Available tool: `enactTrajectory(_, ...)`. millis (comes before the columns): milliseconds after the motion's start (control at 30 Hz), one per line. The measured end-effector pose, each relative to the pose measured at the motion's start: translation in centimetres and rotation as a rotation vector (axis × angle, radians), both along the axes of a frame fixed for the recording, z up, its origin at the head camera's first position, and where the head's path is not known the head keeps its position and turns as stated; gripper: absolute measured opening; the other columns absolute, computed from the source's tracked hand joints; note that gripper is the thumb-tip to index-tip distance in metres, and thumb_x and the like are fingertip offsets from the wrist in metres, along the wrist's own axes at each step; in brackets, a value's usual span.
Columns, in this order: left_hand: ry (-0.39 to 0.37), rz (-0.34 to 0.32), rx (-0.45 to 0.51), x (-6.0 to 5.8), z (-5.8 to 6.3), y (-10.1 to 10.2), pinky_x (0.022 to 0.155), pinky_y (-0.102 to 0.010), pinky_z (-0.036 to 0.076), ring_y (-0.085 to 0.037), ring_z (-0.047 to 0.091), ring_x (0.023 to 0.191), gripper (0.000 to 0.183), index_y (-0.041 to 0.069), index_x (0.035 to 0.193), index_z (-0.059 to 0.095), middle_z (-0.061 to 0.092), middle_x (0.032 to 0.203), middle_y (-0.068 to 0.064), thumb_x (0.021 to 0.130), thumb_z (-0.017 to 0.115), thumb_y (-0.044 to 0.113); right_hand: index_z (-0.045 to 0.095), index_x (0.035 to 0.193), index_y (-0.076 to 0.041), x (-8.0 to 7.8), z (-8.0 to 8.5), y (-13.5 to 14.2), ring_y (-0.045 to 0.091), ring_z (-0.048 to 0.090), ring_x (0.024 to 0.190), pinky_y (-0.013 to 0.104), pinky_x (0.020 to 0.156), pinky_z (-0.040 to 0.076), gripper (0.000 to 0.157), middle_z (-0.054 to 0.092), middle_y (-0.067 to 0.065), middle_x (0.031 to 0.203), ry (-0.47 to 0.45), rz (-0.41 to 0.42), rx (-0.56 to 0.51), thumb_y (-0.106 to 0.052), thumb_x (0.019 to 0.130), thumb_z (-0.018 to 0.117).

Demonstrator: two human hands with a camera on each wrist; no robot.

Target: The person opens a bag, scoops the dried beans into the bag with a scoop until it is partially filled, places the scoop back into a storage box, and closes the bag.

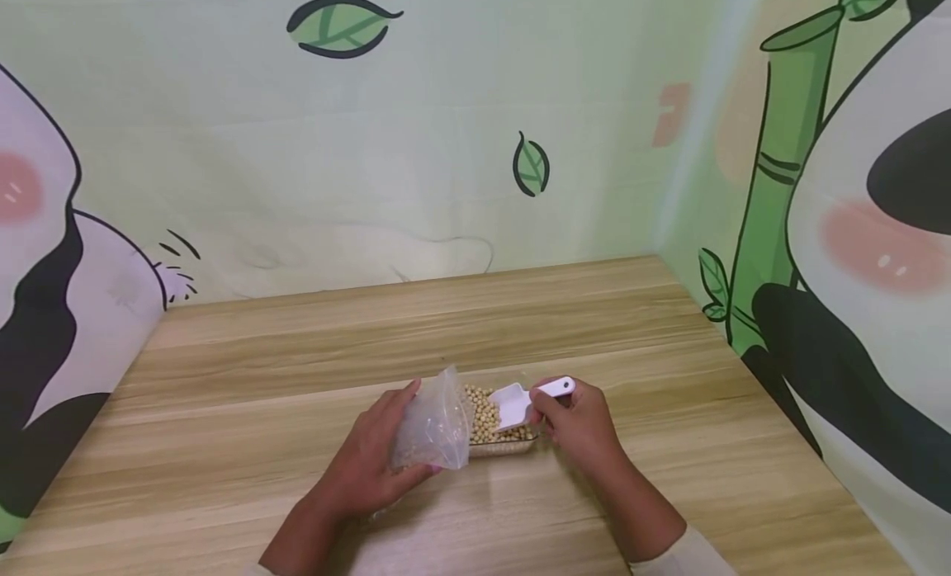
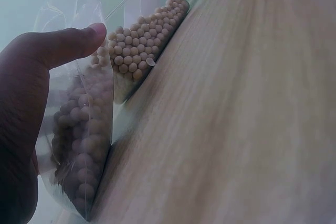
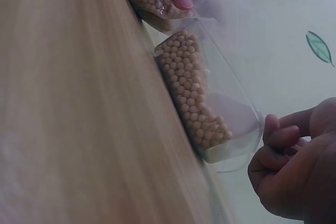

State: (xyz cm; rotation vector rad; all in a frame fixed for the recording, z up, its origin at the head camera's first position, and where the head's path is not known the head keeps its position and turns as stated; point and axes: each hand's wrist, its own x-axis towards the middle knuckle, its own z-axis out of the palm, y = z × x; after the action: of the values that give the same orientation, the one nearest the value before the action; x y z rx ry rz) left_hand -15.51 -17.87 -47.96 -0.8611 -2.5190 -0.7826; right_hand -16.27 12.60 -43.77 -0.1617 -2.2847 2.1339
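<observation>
Pale sleeves (image 1: 679, 557) at the lower edge lead to two bare hands working over a wood-grained desk (image 1: 297, 345). The left hand (image 1: 364, 460) grips a clear plastic bag (image 1: 434, 427), its thumb in front and fingers spread behind; soybeans (image 2: 86, 135) fill the bag's lower part. The bag stands on the desk at the left end of a transparent rectangular box (image 3: 223, 154), partly overlapping it in the head view. The right hand (image 1: 587, 423), its fingers closed in a pinch, holds a white scoop (image 1: 513, 407) by the handle; the blade lies inside the box, against the soybeans there. A leaf-printed backdrop (image 1: 446, 89) rises behind.
</observation>
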Motion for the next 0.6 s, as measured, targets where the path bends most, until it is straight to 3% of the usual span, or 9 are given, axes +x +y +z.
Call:
enactTrajectory(233,-0.004,0.002,-0.002,0.01,0.00,-0.04,0.100,-0.056,0.054,-0.024,0.064,0.123,0.107,0.001,0.166,0.040,0.065,0.146,-0.012,0.081,0.092,0.040,0.072,0.109,0.011,-0.56,-0.52,-0.11,0.007,0.057,0.064,0.020,0.055,0.040,0.016,0.066,-0.002,0.067,-0.112,-0.060,-0.142,-0.002,0.102,0.070)
enactTrajectory(467,-0.021,0.007,-0.004,0.09,0.15,-0.01,0.103,-0.056,0.054,-0.024,0.064,0.127,0.108,0.004,0.168,0.038,0.063,0.148,-0.011,0.082,0.092,0.040,0.069,0.107,0.009,-0.65,-0.76,-0.11,0.004,0.033,0.048,0.019,0.047,0.026,0.011,0.060,-0.002,0.065,-0.158,-0.056,-0.246,-0.001,0.104,0.067)
enactTrajectory(600,-0.027,0.010,-0.004,0.13,0.15,0.03,0.103,-0.055,0.054,-0.024,0.063,0.128,0.108,0.003,0.167,0.039,0.063,0.149,-0.012,0.082,0.092,0.040,0.068,0.104,0.007,-0.70,-0.94,0.03,0.003,0.032,0.045,0.018,0.045,0.026,0.009,0.059,-0.002,0.064,-0.162,-0.036,-0.309,-0.002,0.104,0.066)
